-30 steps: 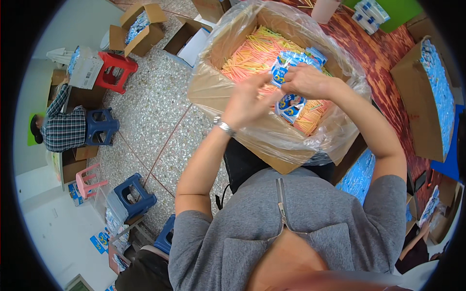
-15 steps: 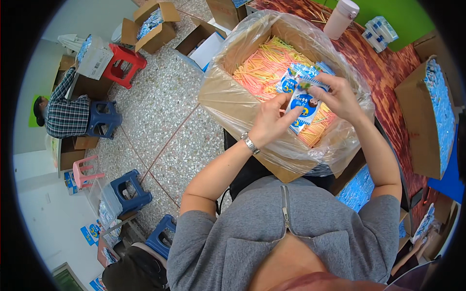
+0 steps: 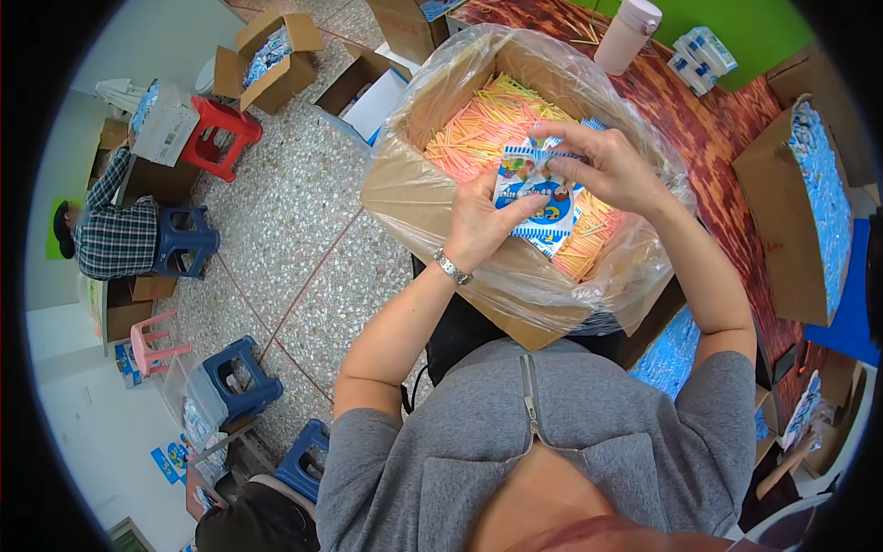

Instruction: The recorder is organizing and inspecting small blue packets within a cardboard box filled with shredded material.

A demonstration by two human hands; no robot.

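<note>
My left hand (image 3: 485, 221) is closed on the lower left side of a blue-and-white plastic packet (image 3: 538, 198), its thumb across the front. My right hand (image 3: 607, 170) curls at the packet's upper right edge, thumb against it and index finger above. The packet is held over a cardboard box (image 3: 414, 198) lined with clear plastic (image 3: 662, 198). Inside lie many thin pink and yellow sticks (image 3: 460, 138). More blue-and-white packets lie on the sticks, partly hidden behind my hands.
A pale pink bottle (image 3: 627, 37) and a clear-and-blue plastic container (image 3: 702, 60) stand on the red-brown tabletop (image 3: 713, 138). Boxes of blue packets (image 3: 819, 202) stand at right. Stools (image 3: 216, 138), boxes and a seated person (image 3: 115, 230) are at left.
The packet has been drawn left and turned more face-on. My left hand has shifted left with it; my right fingers, pinching its top before, are spread wider at its upper right.
</note>
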